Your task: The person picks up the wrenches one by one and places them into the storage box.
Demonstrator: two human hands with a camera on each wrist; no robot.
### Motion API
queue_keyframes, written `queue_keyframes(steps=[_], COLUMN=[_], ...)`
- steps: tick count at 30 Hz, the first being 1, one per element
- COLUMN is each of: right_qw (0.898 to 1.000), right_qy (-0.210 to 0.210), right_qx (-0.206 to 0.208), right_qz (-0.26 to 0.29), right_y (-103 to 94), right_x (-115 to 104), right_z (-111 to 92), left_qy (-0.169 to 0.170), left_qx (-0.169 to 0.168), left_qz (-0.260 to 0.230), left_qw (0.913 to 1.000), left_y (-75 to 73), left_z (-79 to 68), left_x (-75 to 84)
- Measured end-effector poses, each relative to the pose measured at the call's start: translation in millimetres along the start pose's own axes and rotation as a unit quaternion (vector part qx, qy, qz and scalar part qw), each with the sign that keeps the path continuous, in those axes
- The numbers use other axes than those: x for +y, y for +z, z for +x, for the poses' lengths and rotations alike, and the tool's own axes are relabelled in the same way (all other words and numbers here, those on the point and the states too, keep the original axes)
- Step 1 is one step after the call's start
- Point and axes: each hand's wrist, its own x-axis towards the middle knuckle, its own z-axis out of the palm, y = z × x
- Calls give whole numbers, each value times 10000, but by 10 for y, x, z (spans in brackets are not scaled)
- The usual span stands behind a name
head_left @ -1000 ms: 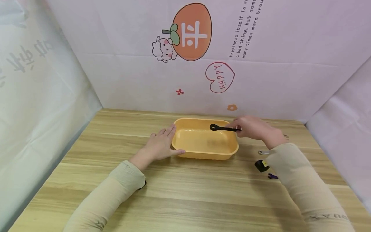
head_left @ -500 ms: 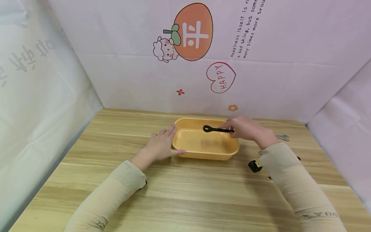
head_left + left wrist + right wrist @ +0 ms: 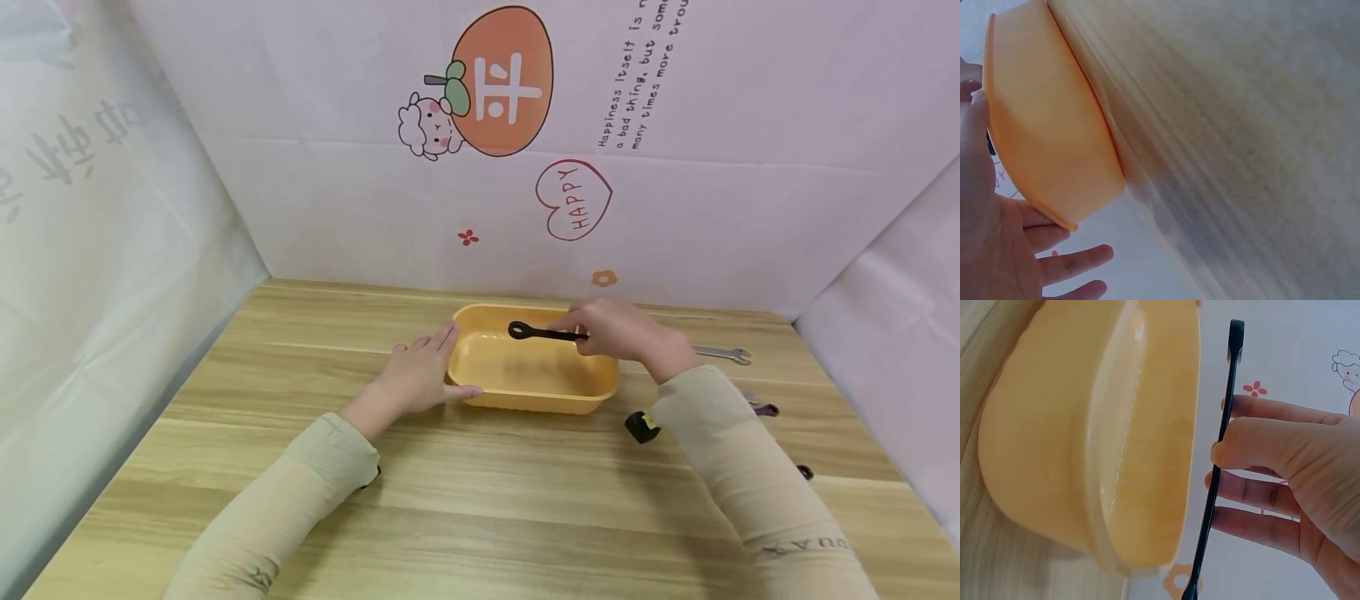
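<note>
My right hand point(image 3: 618, 333) pinches a black wrench point(image 3: 547, 332) between thumb and fingers. Its ring end points left, over the inside of a yellow-orange plastic basin point(image 3: 536, 402). In the right wrist view the wrench point(image 3: 1212, 487) is seen edge-on, beside the basin's rim. My left hand point(image 3: 416, 377) rests on the basin's left end, thumb across the front rim and fingers reaching toward the back rim. The left wrist view shows these fingers point(image 3: 1079, 264) spread and fairly straight beside the basin's wall point(image 3: 1054, 119). The basin floor seen past the right hand holds only a blurred shadow.
Right of the basin lie a silver wrench point(image 3: 723, 355) and a purple wrench point(image 3: 767, 410), partly behind the right forearm. A dark ring end point(image 3: 805, 472) shows past the sleeve. A black boxy thing with yellow point(image 3: 642, 427) sits at the right cuff. A white printed sheet point(image 3: 360, 208) stands behind.
My right hand has moved left with the wrench, farther over the basin. The black boxy thing at the cuff shifted along with the sleeve, and more tools on the right show. My left hand stays put.
</note>
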Motion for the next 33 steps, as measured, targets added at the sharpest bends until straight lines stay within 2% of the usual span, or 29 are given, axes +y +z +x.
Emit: queue_keyframes(steps=[17,33], right_qw=[9998,9988], right_qy=[-147,-453], right_qx=[-87,166], right_qz=[-112,-17], right_y=[36,175], right_x=[-163,-269], right_z=[156,240], left_qy=[-23,-19], left_qx=[-74,-1], left_qz=[77,156], left_qw=[9999,9999], left_y=[-30,5], left_z=[0,10], left_x=[6,-1])
